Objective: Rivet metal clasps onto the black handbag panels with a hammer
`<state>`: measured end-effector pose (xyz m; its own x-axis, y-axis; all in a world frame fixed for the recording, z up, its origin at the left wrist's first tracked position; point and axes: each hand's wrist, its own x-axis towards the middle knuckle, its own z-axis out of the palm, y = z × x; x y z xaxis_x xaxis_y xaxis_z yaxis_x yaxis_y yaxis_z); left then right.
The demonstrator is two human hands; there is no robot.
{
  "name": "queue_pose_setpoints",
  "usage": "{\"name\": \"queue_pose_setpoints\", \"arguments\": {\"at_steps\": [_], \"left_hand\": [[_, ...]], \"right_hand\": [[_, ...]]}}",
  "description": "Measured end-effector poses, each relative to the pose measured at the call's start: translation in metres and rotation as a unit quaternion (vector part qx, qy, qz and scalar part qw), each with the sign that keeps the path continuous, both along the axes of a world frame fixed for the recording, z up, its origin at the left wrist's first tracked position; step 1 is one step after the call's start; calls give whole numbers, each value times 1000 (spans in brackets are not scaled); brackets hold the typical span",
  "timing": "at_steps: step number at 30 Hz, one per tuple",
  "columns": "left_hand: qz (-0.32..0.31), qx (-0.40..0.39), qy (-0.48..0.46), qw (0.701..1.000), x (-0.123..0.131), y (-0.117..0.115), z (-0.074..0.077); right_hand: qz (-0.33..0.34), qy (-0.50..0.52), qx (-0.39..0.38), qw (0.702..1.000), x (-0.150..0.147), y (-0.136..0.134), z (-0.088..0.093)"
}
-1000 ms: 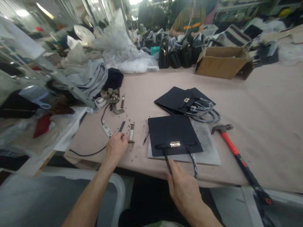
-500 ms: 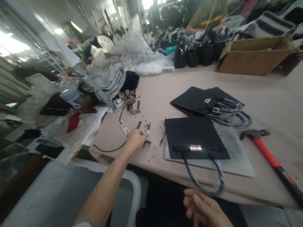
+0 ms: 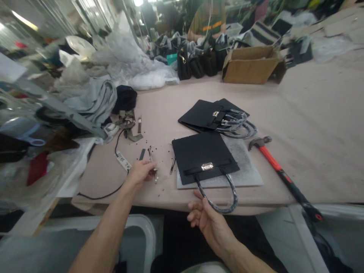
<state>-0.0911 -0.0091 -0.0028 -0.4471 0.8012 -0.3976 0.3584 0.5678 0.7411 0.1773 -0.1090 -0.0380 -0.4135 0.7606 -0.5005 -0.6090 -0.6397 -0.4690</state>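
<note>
L hand [image 3: 139,174] is narrow, thumb & fingers closed on a slim metal tool [image 3: 156,176] at approx. mid-length, prob. for balance, w/ both ends poking out past the fingers (can't tell if it's fully off the table [image 3: 298,125]). R hand [image 3: 209,218] is half-wide, fingers loosely curled, nothing seen in it; it's right by the plastic-wrapped handle [image 3: 233,193], contact unclear. Just beyond R hand lies the black bag panel [image 3: 205,153], flat, metal clasp [image 3: 207,166] up, handle twd R hand, prob. to keep the loop w/in easy reach. Under it, beyond & right of R hand, is a grey board [image 3: 247,163], likely a firm base. Farther beyond R hand, more black panels [image 3: 196,115] overlap in a pile, handles to the right, prob. to keep them bunched. Hammer [image 3: 286,180] lies well right of R hand, head on the far side, seemingly for quick pickup. A thin rod [image 3: 172,165] is to L hand's right, near the panel's edge; a dark strip [image 3: 142,154] sits just past L hand.
</note>
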Motion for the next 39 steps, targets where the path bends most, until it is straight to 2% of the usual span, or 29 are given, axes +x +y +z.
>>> {"name": "queue_pose_setpoints", "arguments": {"at_steps": [2, 5, 8, 10, 12, 16, 21, 24, 27, 30, 35, 37, 39], "left_hand": [[36, 61, -132, 989, 9, -7, 4], [88, 144, -330, 929, 32, -13, 10], [88, 173, -416, 888, 60, -15, 9], [80, 188, -438, 875, 78, -15, 4], [76, 207, -425, 878, 91, -16, -5], [9, 253, -306, 918, 104, -23, -20], [-88, 273, -166, 944, 102, -31, -18], [-105, 269, -165, 943, 100, -30, -16], [-106, 264, -187, 940, 99, -29, -17], [-113, 263, -199, 937, 98, -28, -18], [-115, 259, -195, 939, 99, -30, -14], [-112, 261, -181, 942, 100, -33, -13], [-95, 263, -182, 943, 101, -36, -12]], "right_hand": [[-17, -22, 9, 1000, 1, -2, -1], [-59, -78, 19, 995, 2, -5, -2], [-107, -124, 23, 986, 4, -10, 0], [-123, -141, 24, 982, 8, -15, 1], [-120, -151, 27, 981, 14, -21, 1], [-89, -160, 34, 982, 27, -27, -7], [-37, -57, 15, 998, 34, -12, -26], [-1, 20, -9, 1000, 34, 1, -28], [65, 51, -1, 997, 34, 16, -18], [108, 31, 25, 993, 31, 32, -6], [134, -10, -15, 991, 15, 49, 1], [148, -59, -1, 987, 8, 49, 1], [156, -148, 47, 976, 4, 46, 2]]}}
